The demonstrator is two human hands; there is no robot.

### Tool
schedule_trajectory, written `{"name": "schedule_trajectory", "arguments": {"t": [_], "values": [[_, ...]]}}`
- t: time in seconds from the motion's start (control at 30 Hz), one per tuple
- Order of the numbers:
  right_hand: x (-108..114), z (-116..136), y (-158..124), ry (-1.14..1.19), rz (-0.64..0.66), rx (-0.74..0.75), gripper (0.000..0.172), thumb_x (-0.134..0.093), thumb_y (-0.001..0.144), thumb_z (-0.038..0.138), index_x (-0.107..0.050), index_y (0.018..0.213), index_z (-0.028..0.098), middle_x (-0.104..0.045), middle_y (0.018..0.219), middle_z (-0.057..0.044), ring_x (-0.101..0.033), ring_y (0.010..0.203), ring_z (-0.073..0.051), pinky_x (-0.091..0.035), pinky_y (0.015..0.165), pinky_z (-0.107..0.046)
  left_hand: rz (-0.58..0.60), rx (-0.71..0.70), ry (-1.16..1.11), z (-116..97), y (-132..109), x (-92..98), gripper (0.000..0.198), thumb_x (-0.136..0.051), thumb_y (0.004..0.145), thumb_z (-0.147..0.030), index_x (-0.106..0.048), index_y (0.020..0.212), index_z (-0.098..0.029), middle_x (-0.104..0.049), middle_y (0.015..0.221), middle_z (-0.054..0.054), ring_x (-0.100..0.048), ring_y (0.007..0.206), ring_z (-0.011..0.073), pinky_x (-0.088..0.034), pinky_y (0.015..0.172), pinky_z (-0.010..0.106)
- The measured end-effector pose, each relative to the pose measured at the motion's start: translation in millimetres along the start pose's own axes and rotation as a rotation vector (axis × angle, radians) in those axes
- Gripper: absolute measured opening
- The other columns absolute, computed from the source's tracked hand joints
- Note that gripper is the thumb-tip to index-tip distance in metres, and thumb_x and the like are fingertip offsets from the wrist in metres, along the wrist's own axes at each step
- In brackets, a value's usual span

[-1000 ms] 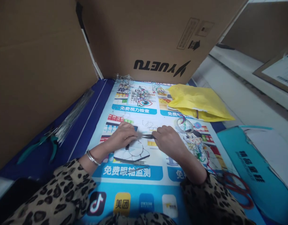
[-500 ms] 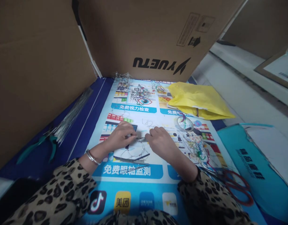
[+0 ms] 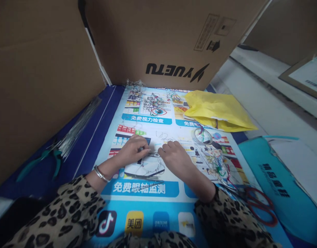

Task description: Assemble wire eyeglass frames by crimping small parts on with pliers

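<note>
Close together over the printed sheet, both hands are pinched. My left hand, with a silver bangle on its wrist, closes thumb and fingers on one end of a short, thin wire. At its other end my right hand pinches with curled fingers, which hide the tip. The wire's fine detail is too small to make out. Just below the hands, a loose curl of fine wire and some dark thin strips lie on the sheet.
Teal-handled pliers and a bundle of straight wires lie left. Tangled wires sit at the back. To the right are a clear ring, coloured threads, red-handled scissors and a yellow bag. Cardboard stands behind.
My right hand has shifted very slightly left. Both hands keep their pinch, and the whole view has moved a little. Nothing else visibly differs.
</note>
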State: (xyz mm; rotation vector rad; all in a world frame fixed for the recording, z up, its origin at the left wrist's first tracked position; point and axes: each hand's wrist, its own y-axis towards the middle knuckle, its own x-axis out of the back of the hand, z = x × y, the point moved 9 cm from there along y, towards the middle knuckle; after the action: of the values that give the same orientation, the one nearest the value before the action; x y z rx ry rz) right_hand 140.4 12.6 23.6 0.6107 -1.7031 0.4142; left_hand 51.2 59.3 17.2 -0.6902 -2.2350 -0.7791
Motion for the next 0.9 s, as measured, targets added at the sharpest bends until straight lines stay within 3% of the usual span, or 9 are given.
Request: {"name": "schedule_trajectory", "arguments": {"t": [0.9], "values": [[-8.1,-1.5,-2.2,0.023,0.028,-0.055,0.006,-0.05,0.082,0.013,-0.055,0.08,0.017,-0.056,0.076,-0.006,-0.046,0.076,-0.022,-0.026,0.065,-0.033,-0.011,0.006,-0.002,-1.6,0.7,0.2,0.012,-0.054,0.081,-0.019,-0.051,0.07,-0.018,-0.058,0.073,0.0,-0.052,0.075,0.0152,-0.037,0.078,0.032]]}}
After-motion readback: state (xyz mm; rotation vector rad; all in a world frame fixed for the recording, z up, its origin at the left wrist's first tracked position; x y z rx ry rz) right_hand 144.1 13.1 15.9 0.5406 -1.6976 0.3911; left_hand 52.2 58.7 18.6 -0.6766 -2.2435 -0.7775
